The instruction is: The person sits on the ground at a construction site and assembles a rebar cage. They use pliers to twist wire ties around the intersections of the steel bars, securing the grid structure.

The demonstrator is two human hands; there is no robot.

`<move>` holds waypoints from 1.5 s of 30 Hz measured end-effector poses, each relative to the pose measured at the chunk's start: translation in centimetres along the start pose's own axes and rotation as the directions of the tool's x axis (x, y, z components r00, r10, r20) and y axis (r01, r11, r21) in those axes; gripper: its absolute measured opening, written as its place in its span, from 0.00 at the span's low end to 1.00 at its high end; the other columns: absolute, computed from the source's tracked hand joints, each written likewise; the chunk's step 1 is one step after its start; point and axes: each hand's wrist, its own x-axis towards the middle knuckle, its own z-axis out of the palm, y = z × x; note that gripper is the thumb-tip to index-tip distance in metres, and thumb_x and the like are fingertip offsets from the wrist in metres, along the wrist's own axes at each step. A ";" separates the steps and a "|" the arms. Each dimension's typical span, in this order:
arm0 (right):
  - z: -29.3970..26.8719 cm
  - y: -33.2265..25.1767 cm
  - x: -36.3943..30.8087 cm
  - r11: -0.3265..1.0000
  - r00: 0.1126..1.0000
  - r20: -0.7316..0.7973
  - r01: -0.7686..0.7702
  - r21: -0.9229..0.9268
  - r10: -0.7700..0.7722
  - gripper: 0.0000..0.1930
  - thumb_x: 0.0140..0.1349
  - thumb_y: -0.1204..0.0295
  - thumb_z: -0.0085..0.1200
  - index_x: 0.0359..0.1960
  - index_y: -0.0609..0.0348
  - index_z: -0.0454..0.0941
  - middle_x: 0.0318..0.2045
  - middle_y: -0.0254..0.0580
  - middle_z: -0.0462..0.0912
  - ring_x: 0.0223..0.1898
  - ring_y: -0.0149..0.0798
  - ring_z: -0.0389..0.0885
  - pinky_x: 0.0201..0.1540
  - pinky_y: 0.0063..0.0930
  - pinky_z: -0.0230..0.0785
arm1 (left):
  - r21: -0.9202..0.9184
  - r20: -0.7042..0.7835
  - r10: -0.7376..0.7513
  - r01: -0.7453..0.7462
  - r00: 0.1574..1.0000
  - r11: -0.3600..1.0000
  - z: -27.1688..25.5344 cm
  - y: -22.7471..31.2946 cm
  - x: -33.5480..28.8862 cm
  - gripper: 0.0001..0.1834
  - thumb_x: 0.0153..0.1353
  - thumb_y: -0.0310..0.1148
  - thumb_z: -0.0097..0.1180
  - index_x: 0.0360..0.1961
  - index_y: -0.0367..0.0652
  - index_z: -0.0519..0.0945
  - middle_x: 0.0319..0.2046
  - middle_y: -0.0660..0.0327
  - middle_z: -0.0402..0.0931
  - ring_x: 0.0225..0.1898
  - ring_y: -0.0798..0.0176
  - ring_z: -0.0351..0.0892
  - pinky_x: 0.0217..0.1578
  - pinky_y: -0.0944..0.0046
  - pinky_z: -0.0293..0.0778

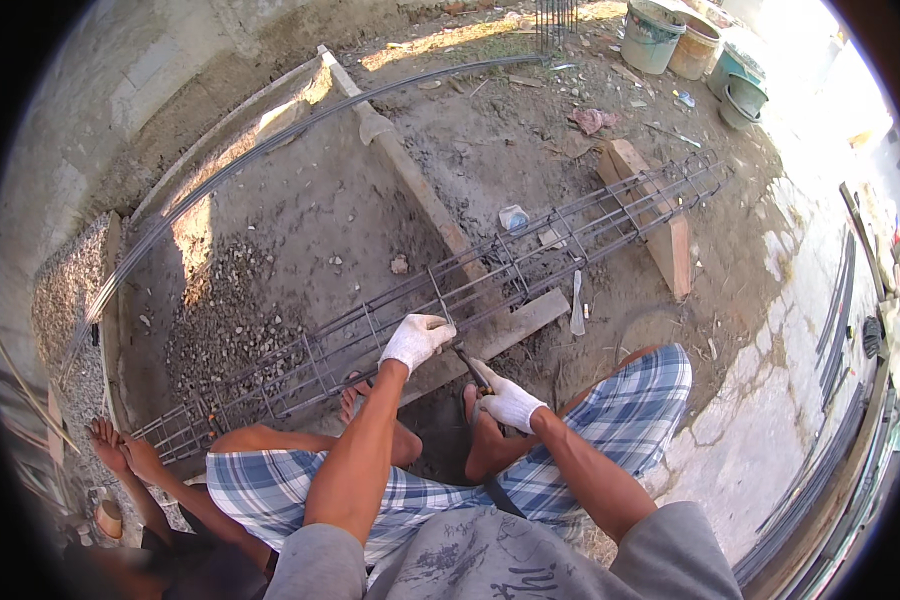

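A long rebar cage (pixel 370 318) of thin steel bars and square stirrups runs aslant from lower left to upper right before me. My left hand (pixel 418 340), in a white glove, is at its near side, fingers closed beside a bar; what they pinch is too small to make out. My right hand (pixel 511 403), gloved too, grips dark pincers (pixel 478 374) whose head points up toward the cage, close to my left fingertips. Below the hands, sandalled feet rest either side of a dark gap.
A wooden block (pixel 660 225) props the cage's far end; a concrete beam (pixel 530 322) lies under its middle. At lower left, another person's hands (pixel 115 447) are near the cage's end. Long rods (pixel 270 135) curve across the left. Buckets (pixel 653 38) stand at upper right; gravel (pixel 230 335) lies left.
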 end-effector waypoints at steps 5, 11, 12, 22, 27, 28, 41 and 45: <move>0.4 0.2 0.6 0.998 0.996 -0.092 -0.028 -0.056 0.023 0.44 0.68 0.75 0.51 0.86 0.44 0.51 0.62 0.74 0.80 0.62 0.68 0.82 0.62 0.45 0.74 | 0.010 0.028 0.002 -0.002 1.000 1.000 -0.3 -0.4 0.3 0.22 0.68 0.41 0.68 0.53 0.32 0.89 0.36 0.61 0.89 0.31 0.69 0.82 0.37 0.63 0.78; 0.5 1.4 1.8 0.979 0.966 -0.184 0.164 -0.120 -0.184 0.44 0.69 0.73 0.54 0.86 0.44 0.51 0.60 0.76 0.80 0.62 0.69 0.82 0.63 0.49 0.74 | 0.045 0.010 -0.005 0.005 1.000 0.999 0.0 0.3 0.1 0.23 0.68 0.42 0.68 0.54 0.32 0.89 0.37 0.61 0.89 0.32 0.68 0.82 0.37 0.62 0.79; 0.5 1.4 1.7 0.981 0.970 -0.178 0.144 -0.130 -0.166 0.43 0.69 0.73 0.53 0.86 0.43 0.51 0.61 0.75 0.80 0.62 0.69 0.81 0.63 0.48 0.74 | 0.058 0.006 0.003 -0.003 1.000 0.998 0.0 0.2 0.1 0.24 0.68 0.42 0.69 0.54 0.32 0.89 0.37 0.61 0.89 0.32 0.68 0.82 0.38 0.62 0.79; -0.8 -0.9 0.3 0.938 0.970 -0.208 0.049 -0.343 -0.126 0.36 0.74 0.67 0.52 0.83 0.41 0.58 0.49 0.70 0.86 0.52 0.71 0.85 0.55 0.57 0.77 | 0.004 0.004 0.013 -0.013 1.000 1.000 0.0 -0.3 0.2 0.25 0.67 0.41 0.70 0.55 0.29 0.88 0.37 0.60 0.89 0.31 0.68 0.83 0.38 0.62 0.79; -0.2 -0.4 0.5 0.979 0.963 -0.260 0.020 -0.205 -0.074 0.26 0.78 0.58 0.54 0.71 0.57 0.71 0.40 0.60 0.89 0.43 0.60 0.89 0.50 0.49 0.80 | -0.017 0.032 -0.015 0.016 0.999 1.000 -0.2 -0.8 0.7 0.24 0.66 0.39 0.71 0.56 0.32 0.88 0.38 0.62 0.89 0.31 0.70 0.82 0.35 0.63 0.78; -0.4 -0.7 0.5 0.997 0.978 -0.206 0.024 -0.069 -0.038 0.26 0.78 0.56 0.55 0.68 0.61 0.74 0.38 0.56 0.90 0.41 0.55 0.90 0.49 0.46 0.81 | -0.029 0.035 -0.037 0.038 0.999 0.999 -0.1 -0.4 0.7 0.23 0.66 0.39 0.71 0.56 0.33 0.88 0.38 0.62 0.89 0.31 0.70 0.82 0.35 0.64 0.77; -0.3 -4.7 -3.5 0.801 0.858 -0.492 -0.186 -0.569 -0.150 0.32 0.60 0.51 0.68 0.58 0.61 0.76 0.46 0.58 0.87 0.44 0.62 0.90 0.46 0.56 0.82 | -0.093 0.056 -0.086 0.091 0.995 0.992 -0.7 -0.6 0.9 0.20 0.64 0.38 0.72 0.52 0.35 0.91 0.36 0.64 0.90 0.30 0.71 0.83 0.29 0.64 0.73; -0.5 -2.5 -2.4 0.623 0.833 -0.475 -0.215 -0.752 -0.285 0.23 0.70 0.55 0.62 0.57 0.59 0.79 0.39 0.53 0.88 0.37 0.51 0.89 0.38 0.47 0.80 | -0.101 0.084 -0.090 0.098 0.992 0.990 -0.7 0.0 0.8 0.17 0.64 0.37 0.71 0.48 0.36 0.91 0.34 0.64 0.89 0.29 0.71 0.82 0.29 0.65 0.73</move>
